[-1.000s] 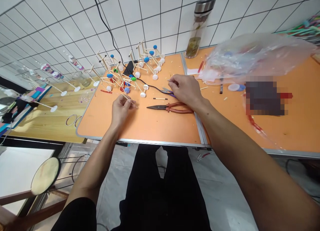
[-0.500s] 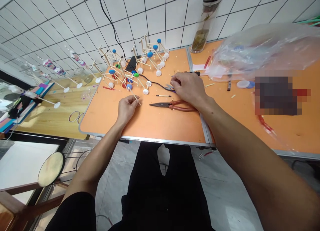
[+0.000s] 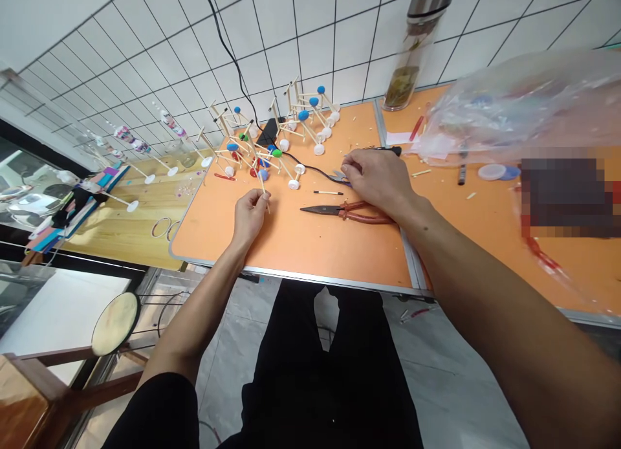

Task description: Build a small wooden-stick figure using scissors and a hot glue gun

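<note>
My left hand (image 3: pixel 248 217) is closed in a pinch on a thin wooden stick (image 3: pixel 264 189), which stands tilted above the orange table. My right hand (image 3: pixel 374 172) is curled with fingertips together, beside the scissors (image 3: pixel 336 176); what it holds, if anything, is hidden. Just below that hand lie red-handled pliers (image 3: pixel 342 209), jaws pointing left. Between my hands rests a short dark-tipped stick (image 3: pixel 328 192). Behind my left hand stand several small stick frames with white wheels (image 3: pixel 294 184) and blue or green caps (image 3: pixel 303 115).
A glass tea bottle (image 3: pixel 406 67) stands by the tiled wall. To the right are a clear plastic bag (image 3: pixel 514 112), a marker (image 3: pixel 462 167) and a white lid (image 3: pixel 491 171). A black cable (image 3: pixel 310 166) runs across the table (image 3: pixel 291 248). A round stool (image 3: pixel 115 323) stands lower left.
The view has shifted, so everything sits further right and slightly lower. The stick in my left hand is now more upright. My right hand stays by the scissors.
</note>
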